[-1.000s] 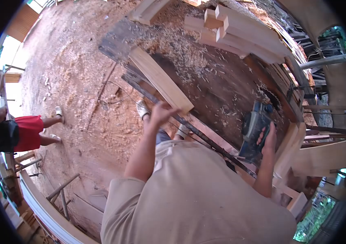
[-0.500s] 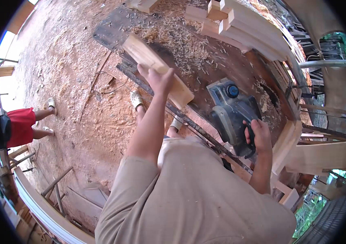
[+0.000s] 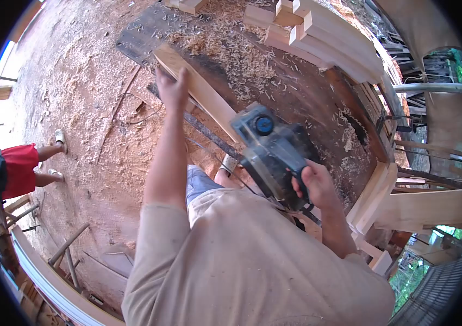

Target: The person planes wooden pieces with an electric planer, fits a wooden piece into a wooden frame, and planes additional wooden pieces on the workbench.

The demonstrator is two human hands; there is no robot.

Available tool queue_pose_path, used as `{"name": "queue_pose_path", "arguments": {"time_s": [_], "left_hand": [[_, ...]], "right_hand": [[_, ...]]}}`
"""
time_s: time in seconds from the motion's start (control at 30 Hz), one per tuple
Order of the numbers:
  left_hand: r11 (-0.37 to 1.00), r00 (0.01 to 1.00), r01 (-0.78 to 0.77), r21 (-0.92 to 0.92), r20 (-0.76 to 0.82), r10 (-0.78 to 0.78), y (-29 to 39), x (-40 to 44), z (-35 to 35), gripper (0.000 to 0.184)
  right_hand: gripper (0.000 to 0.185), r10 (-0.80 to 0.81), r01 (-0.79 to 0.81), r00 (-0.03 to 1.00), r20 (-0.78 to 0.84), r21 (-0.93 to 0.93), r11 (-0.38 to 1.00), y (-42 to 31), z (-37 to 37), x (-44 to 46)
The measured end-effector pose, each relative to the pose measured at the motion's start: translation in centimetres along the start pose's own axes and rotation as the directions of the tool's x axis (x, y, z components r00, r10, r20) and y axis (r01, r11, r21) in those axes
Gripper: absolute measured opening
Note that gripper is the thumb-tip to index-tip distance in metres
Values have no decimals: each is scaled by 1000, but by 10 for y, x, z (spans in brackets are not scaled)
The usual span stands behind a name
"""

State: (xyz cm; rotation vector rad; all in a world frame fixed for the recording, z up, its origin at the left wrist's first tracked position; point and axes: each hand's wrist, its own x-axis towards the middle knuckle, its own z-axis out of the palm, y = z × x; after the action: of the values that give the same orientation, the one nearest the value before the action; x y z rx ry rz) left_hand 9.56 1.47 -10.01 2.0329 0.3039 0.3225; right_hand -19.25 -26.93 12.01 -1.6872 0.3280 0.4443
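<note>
A pale wooden board [image 3: 209,100] lies slantwise on the dark workbench, its far end toward the upper left. My left hand [image 3: 173,91] grips the near edge of the board by that end, thumb raised along its side; part of the fingers is hidden. My right hand [image 3: 318,186] is wrapped around the rear handle of an electric planer [image 3: 277,155] with a blue knob. The planer's front overlaps the near end of the board and hides it.
Wood shavings cover much of the workbench [image 3: 307,103]. Stacked timber [image 3: 339,46] rests at its far right side. A person in red shorts [image 3: 20,169] stands on the shaving-strewn ground at left. Beams [image 3: 372,198] lie close to my right arm.
The planer has moved left in my right hand, onto the near end of the board. My left hand has slid toward the board's far end and to its near edge.
</note>
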Motion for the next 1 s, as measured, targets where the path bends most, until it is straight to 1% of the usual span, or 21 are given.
{"name": "queue_pose_path", "arguments": {"time_s": [0.03,0.1,0.13,0.17,0.2,0.23,0.3,0.33,0.37,0.4,0.43,0.47,0.53,0.57,0.63,0.67,0.7,0.77,0.83,0.93,1.0], "left_hand": [[999,1000,-22,47,6,22,3,23,-5,85],[997,997,71,0,-3,-71,21,59,-21,71],[997,997,77,1,-5,-77,8,84,-20,71],[995,994,103,18,29,-104,-10,115,-19,66],[991,989,130,35,64,-132,-21,129,-18,61],[990,988,138,37,66,-141,-21,130,-20,61],[960,916,275,-51,319,-245,-15,134,-30,57],[959,915,285,-8,299,-269,-11,130,-31,52],[958,915,287,-10,299,-271,-6,122,-34,52],[958,921,270,-97,318,-227,0,111,-37,53],[951,926,251,-180,333,-181,6,105,-39,56],[951,926,252,-181,332,-182,0,109,-35,56],[955,932,293,-42,235,-276,-11,116,-26,66],[954,932,295,-43,231,-278,-9,116,-27,66],[963,937,268,-1,233,-260,-4,115,-31,78],[963,938,268,1,229,-261,-7,117,-31,78],[963,937,269,-4,235,-260,-10,119,-32,81],[963,935,270,-8,243,-260,-6,121,-36,83],[937,881,340,84,318,-349,16,117,-48,87],[945,886,326,33,339,-317,15,120,-49,89],[946,884,323,38,343,-316,11,125,-49,90]], "right_hand": [[68,9,-9,999,32,3,1000,1,4,6],[68,11,-10,998,56,-22,1000,3,9,15],[57,9,-10,997,76,8,1000,4,11,18],[48,8,-11,995,95,38,999,5,13,21],[46,15,-21,995,101,63,998,7,13,23],[46,24,-30,994,104,60,998,7,14,24],[46,81,-86,990,117,37,996,6,14,26],[46,85,-90,989,117,36,995,6,14,27],[56,123,-125,985,118,11,992,4,14,27],[68,158,-157,980,119,-16,987,2,15,28],[68,157,-156,980,121,-18,988,0,15,30],[68,154,-152,981,121,-31,988,-2,16,30],[68,152,-147,981,124,-50,988,-6,18,32],[68,146,-142,982,117,-45,989,-6,20,33],[67,139,-136,983,116,-40,990,-9,25,39],[58,133,-129,985,107,-39,991,-13,28,43],[50,128,-125,987,97,-37,992,-17,32,47],[50,122,-117,988,99,-55,992,-27,42,61],[50,116,-109,988,100,-74,991,-39,52,77],[48,136,-129,988,67,-104,986,-53,70,103],[48,33,-27,999,43,-121,992,-59,82,122]]}}
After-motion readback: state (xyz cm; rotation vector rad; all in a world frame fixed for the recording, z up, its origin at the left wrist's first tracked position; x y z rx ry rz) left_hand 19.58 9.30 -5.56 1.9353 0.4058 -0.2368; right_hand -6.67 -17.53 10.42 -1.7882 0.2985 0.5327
